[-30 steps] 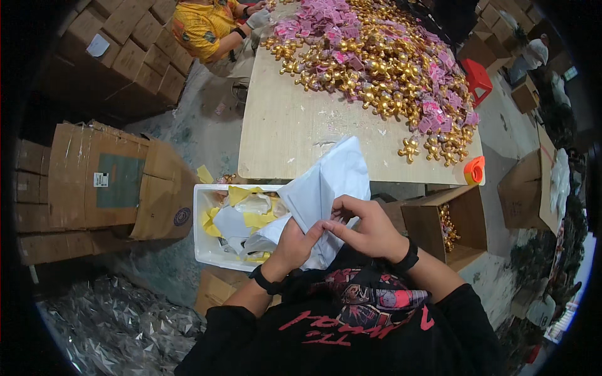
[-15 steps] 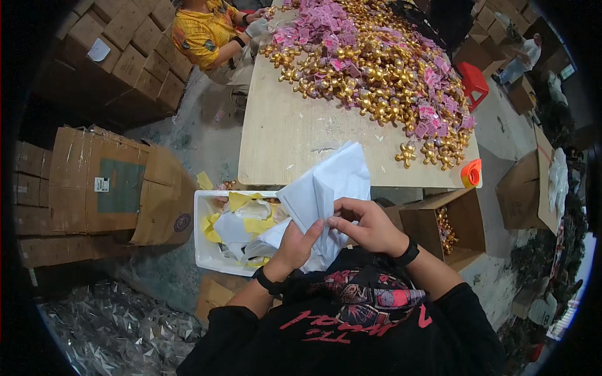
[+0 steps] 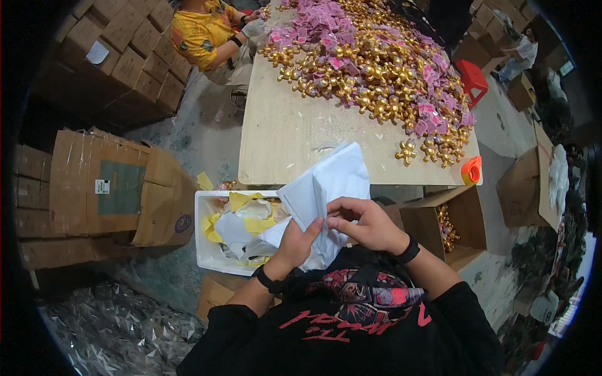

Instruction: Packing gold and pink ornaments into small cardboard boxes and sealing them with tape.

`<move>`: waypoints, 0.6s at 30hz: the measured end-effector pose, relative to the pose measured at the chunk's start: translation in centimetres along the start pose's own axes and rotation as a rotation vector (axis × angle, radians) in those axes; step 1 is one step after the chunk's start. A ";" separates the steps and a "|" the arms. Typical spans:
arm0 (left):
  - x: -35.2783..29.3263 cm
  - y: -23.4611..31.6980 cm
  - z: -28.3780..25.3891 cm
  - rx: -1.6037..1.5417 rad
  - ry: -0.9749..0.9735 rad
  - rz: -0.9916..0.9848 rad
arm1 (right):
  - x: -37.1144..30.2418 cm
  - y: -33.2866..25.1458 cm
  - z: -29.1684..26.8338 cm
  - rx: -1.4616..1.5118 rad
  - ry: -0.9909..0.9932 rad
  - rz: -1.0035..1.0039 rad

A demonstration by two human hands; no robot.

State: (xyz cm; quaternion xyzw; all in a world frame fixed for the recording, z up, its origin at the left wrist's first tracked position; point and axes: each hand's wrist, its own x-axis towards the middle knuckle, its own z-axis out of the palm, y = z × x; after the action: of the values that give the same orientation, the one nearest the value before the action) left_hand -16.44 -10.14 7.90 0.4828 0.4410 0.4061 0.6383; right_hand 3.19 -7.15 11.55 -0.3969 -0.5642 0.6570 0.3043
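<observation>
A sheaf of thin white sheets [image 3: 346,172], which could be paper or flat bags, is held in front of my chest, its far corner over the near edge of the table [image 3: 276,131]. My left hand [image 3: 296,243] grips the lower left side, thumb on top. My right hand [image 3: 370,224] pinches the fold in the middle with bent fingers, close to my left thumb. Left of my hands stands a white tub [image 3: 202,254] holding yellow and white paper scraps. Across the table spreads a heap of small gold figures [image 3: 376,81] with pink tags.
An orange tape roll [image 3: 471,171] lies at the table's right corner. Below it sits an open carton [image 3: 467,229] with gold figures inside. Cartons [image 3: 88,182] stack up on the left, above clear plastic wrap [image 3: 119,329]. A co-worker in yellow [image 3: 204,37] works at the far left.
The white sheets and both hands have barely shifted; my grip stays the same. At the far right, a person in the background has moved slightly.
</observation>
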 end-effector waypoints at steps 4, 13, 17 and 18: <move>0.0 0.0 0.0 -0.054 -0.019 0.000 | 0.0 -0.3 0.1 -0.069 -0.010 -0.050; 0.1 -0.4 0.1 -0.098 -0.035 -0.033 | -0.2 -0.2 -0.2 -0.051 -0.017 -0.030; 0.6 -0.2 0.2 -0.036 -0.013 -0.007 | 0.1 -0.5 -0.6 -0.062 -0.007 -0.040; 0.6 -0.1 0.3 -0.019 -0.006 0.007 | 0.0 -0.6 -0.6 -0.065 -0.005 -0.041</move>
State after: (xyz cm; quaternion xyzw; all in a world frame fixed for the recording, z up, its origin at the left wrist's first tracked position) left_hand -15.96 -9.66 7.73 0.4795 0.4332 0.4112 0.6429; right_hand 3.65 -6.71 12.13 -0.3933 -0.5940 0.6329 0.3032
